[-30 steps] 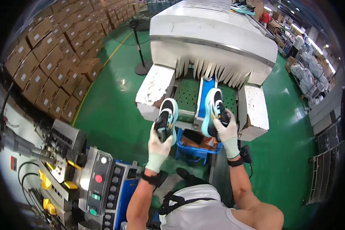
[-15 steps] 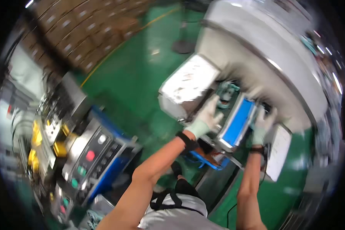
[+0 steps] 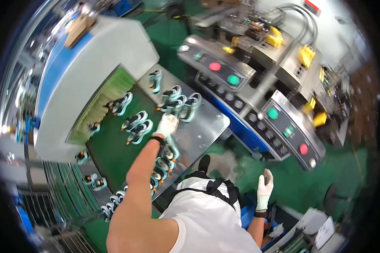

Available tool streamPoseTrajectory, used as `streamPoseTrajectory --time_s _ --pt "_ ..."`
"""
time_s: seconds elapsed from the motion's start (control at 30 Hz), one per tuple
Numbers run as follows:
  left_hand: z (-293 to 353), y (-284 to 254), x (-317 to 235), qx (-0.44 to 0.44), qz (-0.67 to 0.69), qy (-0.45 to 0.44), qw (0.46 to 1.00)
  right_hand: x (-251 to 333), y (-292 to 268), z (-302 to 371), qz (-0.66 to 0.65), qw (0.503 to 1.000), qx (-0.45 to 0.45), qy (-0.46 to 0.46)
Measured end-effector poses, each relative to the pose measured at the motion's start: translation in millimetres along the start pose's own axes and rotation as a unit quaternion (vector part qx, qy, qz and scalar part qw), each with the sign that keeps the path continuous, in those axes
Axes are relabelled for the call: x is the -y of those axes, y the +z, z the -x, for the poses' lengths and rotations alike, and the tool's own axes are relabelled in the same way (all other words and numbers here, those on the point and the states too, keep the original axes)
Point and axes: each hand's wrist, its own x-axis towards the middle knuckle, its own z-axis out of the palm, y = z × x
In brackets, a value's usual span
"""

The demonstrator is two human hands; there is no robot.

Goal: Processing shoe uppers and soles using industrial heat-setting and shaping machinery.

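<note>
Right fingers [image 3: 267, 178] spread empty near blue bin [image 3: 248, 212]; left fingers [image 3: 169, 119] by sneakers [image 3: 191, 108], grip unclear.

Has the white-gloved left hand [image 3: 168, 124], grip unclear, among black, white and turquoise sports shoes [image 3: 190, 108] on a smooth grey metal table [image 3: 207, 126], just right of a flat dark-green conveyor belt [image 3: 109, 154]. Holds the white-gloved right hand [image 3: 264, 190] well right of the belt, loosely spread. Faces a pale machine hood [image 3: 109, 50] left of the belt and a steel, red-and-green-buttoned machine [image 3: 223, 72] right of it.
</note>
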Motion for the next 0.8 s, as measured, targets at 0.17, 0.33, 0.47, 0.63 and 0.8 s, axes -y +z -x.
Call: streamPoseTrajectory --time_s 0.17,0.33,0.47,0.63,0.8 --pt "75.6 -8.4 171.3 -0.084 0.347 -0.372 0.857 -42.6 47.7 -30.0 0.161 0.98 0.069 0.098" --pt "91.8 17.6 168.6 0.137 0.287 -0.277 0.907 -42.9 60.1 -17.0 0.308 0.935 0.07 0.158" --pt "130.8 137.7 136.8 0.286 0.156 -0.312 0.892 -25.1 73.3 -9.5 0.364 0.906 0.107 0.189" --pt "106.2 76.6 167.4 0.253 0.275 -0.295 0.88 11.6 97.4 -39.0 0.386 0.901 0.12 0.159" --pt "79.5 -42.6 125.1 -0.039 0.455 -0.273 0.846 89.4 218.1 -85.4 0.213 0.948 0.21 0.107"
